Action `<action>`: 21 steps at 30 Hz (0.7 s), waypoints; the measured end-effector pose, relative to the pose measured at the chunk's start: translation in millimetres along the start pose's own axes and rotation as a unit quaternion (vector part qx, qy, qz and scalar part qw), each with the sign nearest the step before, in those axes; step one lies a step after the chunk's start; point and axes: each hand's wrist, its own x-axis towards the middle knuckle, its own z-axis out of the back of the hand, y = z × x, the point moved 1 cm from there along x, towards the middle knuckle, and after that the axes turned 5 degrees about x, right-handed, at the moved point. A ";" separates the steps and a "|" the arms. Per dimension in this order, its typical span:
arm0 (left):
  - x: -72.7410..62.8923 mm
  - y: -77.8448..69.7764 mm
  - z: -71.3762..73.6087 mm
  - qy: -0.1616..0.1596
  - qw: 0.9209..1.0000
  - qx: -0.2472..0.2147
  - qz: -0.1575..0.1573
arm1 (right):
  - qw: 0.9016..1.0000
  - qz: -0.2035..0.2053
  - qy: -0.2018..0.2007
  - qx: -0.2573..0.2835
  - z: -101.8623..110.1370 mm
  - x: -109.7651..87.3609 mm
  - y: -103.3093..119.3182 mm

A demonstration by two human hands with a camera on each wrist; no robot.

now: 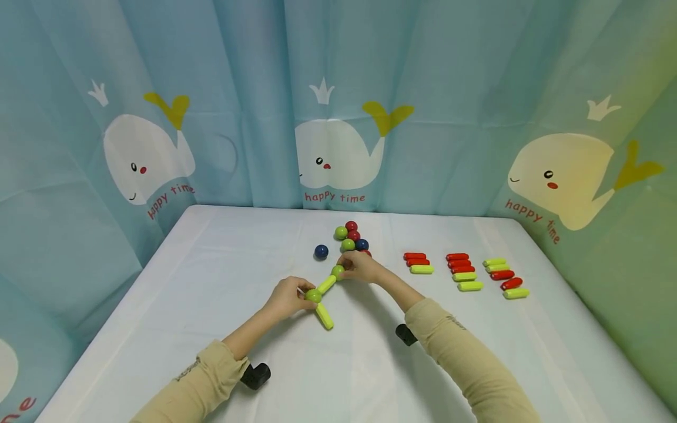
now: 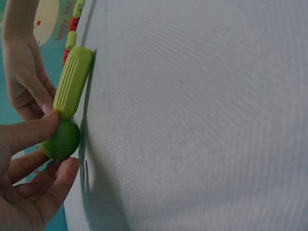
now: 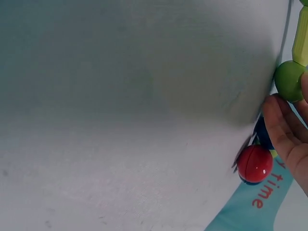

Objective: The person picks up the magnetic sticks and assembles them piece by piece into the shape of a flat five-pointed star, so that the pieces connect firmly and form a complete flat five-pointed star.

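My left hand (image 1: 288, 298) pinches a green ball (image 1: 314, 295) between thumb and fingers. From that ball one yellow-green rod (image 1: 325, 316) points toward the front of the table, and a second yellow-green rod (image 1: 327, 285) runs up to another green ball (image 1: 338, 271). That far ball is held by my right hand (image 1: 361, 267), with the thumb and fingers around it. The left wrist view shows the front rod (image 2: 73, 83) joined to its ball (image 2: 62, 139). In the right wrist view, the fingers are at the far ball (image 3: 289, 81).
Behind my right hand lie loose green, red and blue balls (image 1: 362, 244), with a single blue ball (image 1: 321, 252) left of them. Three groups of red and yellow-green rods (image 1: 421, 269) lie at the right. A whale-print curtain (image 1: 254, 117) stands behind the white table (image 1: 211, 258).
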 end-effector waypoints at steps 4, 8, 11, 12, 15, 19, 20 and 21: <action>0.9 0.8 -0.7 0.007 0.999 0.034 -0.028 | 1.000 -0.004 -0.001 -0.024 -1.4 3.8 -1.1; 0.5 0.5 -1.1 0.014 0.997 0.061 -0.050 | 0.999 0.001 -0.004 -0.033 -1.8 4.9 -0.8; -0.2 0.5 -1.0 0.015 0.997 0.060 -0.047 | 0.999 -0.009 -0.004 -0.032 -3.0 3.6 0.6; -0.5 0.4 -0.9 0.016 0.997 0.057 -0.046 | 0.999 -0.015 -0.004 -0.032 -3.5 3.0 1.1; -0.5 0.2 -1.1 0.021 0.997 0.050 -0.047 | 0.999 -0.029 -0.006 -0.033 -5.1 1.4 1.9; 1.0 -0.3 -1.4 0.020 0.997 0.059 -0.051 | 0.999 -0.028 -0.014 -0.030 -5.1 0.0 1.6; 1.3 -0.6 -1.1 0.018 0.996 0.066 -0.053 | 0.999 -0.026 -0.015 -0.027 -4.7 -0.4 1.6; 1.3 -1.1 -0.4 0.016 0.995 0.075 -0.057 | 0.999 -0.021 -0.015 -0.023 -4.1 -0.8 1.7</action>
